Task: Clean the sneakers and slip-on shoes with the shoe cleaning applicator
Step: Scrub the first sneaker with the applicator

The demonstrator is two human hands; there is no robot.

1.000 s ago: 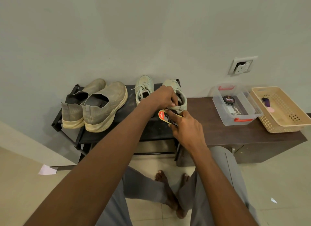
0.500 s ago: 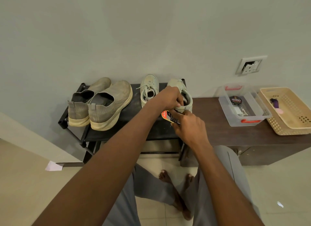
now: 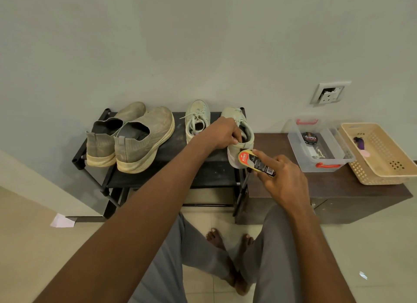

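Black metal-frame shoe rack (image 3: 178, 142) against wall: pair of grey knit slip-on shoes (image 3: 135, 137) at left, pale green lace-up sneakers (image 3: 198, 119) at right. Beside it, dark brown wooden bench (image 3: 282, 185): clear plastic box (image 3: 338, 153), beige perforated basket (image 3: 383, 165).

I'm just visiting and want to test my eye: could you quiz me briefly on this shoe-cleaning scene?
1. True or false: the left hand holds the right-hand sneaker by its opening.
2. What does the right hand hold? A) brush B) applicator C) cloth
3. Fill in: the polish tin sits inside the clear ___.

Key: 1 true; 2 B; 3 box.
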